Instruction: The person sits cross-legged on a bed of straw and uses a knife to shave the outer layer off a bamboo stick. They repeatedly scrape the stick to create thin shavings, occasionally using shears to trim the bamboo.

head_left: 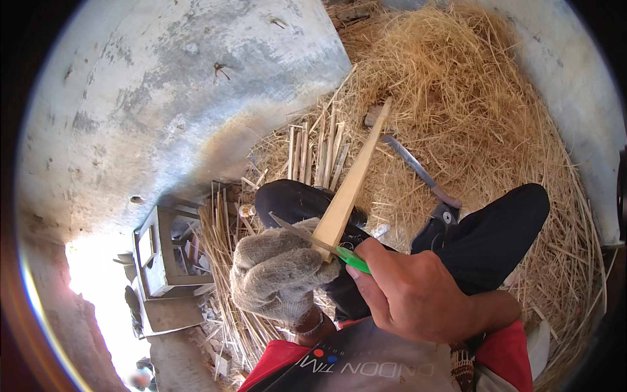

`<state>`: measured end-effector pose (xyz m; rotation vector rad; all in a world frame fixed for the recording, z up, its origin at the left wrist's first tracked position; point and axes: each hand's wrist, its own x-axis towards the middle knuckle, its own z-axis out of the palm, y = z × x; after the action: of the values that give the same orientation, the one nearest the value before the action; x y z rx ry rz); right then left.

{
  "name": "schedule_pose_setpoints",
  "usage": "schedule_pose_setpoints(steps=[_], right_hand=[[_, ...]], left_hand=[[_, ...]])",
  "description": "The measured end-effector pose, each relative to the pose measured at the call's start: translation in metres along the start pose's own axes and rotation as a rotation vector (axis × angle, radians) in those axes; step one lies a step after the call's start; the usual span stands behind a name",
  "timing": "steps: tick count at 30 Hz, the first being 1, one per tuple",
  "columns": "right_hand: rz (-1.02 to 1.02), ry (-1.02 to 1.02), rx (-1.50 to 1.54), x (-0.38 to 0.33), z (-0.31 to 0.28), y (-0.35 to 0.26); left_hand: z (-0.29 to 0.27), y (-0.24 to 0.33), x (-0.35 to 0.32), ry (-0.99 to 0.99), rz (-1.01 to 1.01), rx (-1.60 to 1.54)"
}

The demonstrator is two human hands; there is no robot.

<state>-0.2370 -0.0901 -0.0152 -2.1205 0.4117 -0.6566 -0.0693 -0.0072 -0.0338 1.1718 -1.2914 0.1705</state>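
Grey knitted fabric covers the left hand [277, 273], whose fingers are curled tight around the near end of a pale wooden strip [353, 184]; the strip slants up and away between the person's knees, looking narrower toward its far end, which stands out over the straw-like shavings [457, 85]. Bare, the right hand [418, 291] grasps a knife [353, 259] by its bright green handle, the fingers closed about it; the blade lies across the strip near its lower end, just beside the glove, its tip pointing to the upper left.

Black trousers [499, 228] cover the bent legs on either side; beyond the strip, to its right, a long curved blade [410, 159] with a wooden handle lies on the shavings; to the left of the strip, split sticks [313, 155] lie side by side near a knee; farther left, a bundle of long thin sticks [225, 255] lies next to a weathered box-like frame [171, 255], below a stained, whitish wall [157, 85].
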Motion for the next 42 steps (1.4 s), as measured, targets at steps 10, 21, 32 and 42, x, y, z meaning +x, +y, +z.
schedule_pose_setpoints(steps=[10,21,32,42], right_hand=[[-0.050,0.209,-0.387,-0.024,0.019,0.018],[0.232,0.370,-0.438,-0.051,0.017,0.137],[0.106,0.008,-0.103,-0.031,0.000,-0.015],[0.248,0.279,-0.114,-0.028,0.004,0.049]], left_hand=[[0.001,0.009,-0.012,-0.015,-0.027,0.214],[0.017,0.021,0.002,-0.063,0.060,0.016],[-0.002,0.023,-0.003,-0.049,0.025,0.224],[0.002,0.019,0.002,-0.029,-0.008,0.103]])
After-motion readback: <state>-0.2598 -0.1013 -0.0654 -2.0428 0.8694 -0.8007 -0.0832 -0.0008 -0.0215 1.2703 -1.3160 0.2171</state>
